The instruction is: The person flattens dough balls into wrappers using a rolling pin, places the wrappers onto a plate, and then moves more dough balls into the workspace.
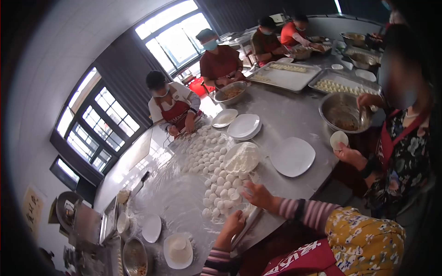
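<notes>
Round white dough pieces [214,152] lie spread over the floured steel table. My right hand [258,195] reaches over the nearest of them, fingers apart, beside a pale dough round [235,196]. Closer to the table's front edge is my left hand [234,224], with its fingers curled; whatever they grip is hidden. Pale flour or dough shows between my two hands, too small to make out. A mound of flour [242,158] rises just beyond my right hand. Striped sleeves cover both my arms.
Near my right are a square white plate [293,156] and a steel bowl [345,112] where a co-worker holds a wrapper [339,140]. Stacked plates [244,126], trays [285,76] and several co-workers line the far side. A plate [178,250] and a bowl [135,257] stand left.
</notes>
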Demonstrator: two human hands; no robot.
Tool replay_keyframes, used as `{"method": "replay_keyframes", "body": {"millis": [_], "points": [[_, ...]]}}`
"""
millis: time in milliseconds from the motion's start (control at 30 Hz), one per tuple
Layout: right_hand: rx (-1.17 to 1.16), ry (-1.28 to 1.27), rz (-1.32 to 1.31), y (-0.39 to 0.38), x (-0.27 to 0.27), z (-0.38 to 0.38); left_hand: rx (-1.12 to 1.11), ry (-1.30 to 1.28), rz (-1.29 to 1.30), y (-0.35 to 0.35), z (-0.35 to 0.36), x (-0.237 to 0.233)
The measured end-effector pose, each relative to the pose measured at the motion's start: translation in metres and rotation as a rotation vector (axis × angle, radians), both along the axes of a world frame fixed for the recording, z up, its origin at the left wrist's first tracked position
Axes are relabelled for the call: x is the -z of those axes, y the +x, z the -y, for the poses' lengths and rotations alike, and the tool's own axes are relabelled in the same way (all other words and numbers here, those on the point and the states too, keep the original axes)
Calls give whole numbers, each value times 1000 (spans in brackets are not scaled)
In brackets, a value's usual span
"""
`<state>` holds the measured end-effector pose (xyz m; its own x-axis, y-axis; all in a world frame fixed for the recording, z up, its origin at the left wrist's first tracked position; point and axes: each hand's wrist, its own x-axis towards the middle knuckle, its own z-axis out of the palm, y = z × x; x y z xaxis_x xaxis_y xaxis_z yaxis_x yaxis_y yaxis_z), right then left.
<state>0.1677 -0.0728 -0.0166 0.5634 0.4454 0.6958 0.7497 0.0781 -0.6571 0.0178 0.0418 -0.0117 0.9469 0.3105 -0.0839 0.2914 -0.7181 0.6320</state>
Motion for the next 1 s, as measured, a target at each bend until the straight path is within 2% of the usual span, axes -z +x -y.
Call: {"method": "replay_keyframes", "body": {"millis": [33, 100, 200, 267, 333, 367, 467, 500, 533, 567, 600, 633, 700, 767, 867, 933, 1000], "points": [[-12, 26, 15, 4, -2, -13, -61, -61, -46, 7, 9, -18], [-26, 46, 32, 2, -2, -14, -17, -60, -79, 12, 1, -12], [-25, -11, 60, -6, 8, 26, 26, -84, -76, 5, -6, -2], [-4, -69, 259, -13, 11, 55, 28, -84, -42, 1, -7, 1], [-2, -64, 235, -10, 8, 53, 9, -237, -90, -9, -6, -1], [11, -62, 197, -11, 8, 55, 71, -167, -68, -9, -8, 7], [-13, -37, 197, 10, 9, 4, -5, -94, -36, 9, 11, -16], [-21, -58, 192, 14, 13, -9, -27, -87, -34, 17, 2, 2], [36, -10, 264, 17, 13, -18, 0, -8, -74, 24, -2, 3], [70, -59, 445, 20, 14, -11, 31, 49, 25, 26, -9, 19], [85, -107, 624, 19, 17, -2, 28, -9, -75, 26, -7, 4], [63, -116, 544, 10, 5, 12, 73, 8, 7, 19, -7, 4], [5, -169, 453, -21, -9, 49, -18, -154, -25, 5, -6, -2], [10, -5, 45, -36, -10, 75, -98, -226, -60, -6, -2, -11], [47, -42, 116, -33, -13, 63, -83, -369, -92, -21, -5, -9], [9, -16, 49, -16, -20, 25, 21, -146, 28, -15, -4, -9], [-15, 33, 76, -4, -12, -18, -21, -66, -36, -6, -3, -16]]}}
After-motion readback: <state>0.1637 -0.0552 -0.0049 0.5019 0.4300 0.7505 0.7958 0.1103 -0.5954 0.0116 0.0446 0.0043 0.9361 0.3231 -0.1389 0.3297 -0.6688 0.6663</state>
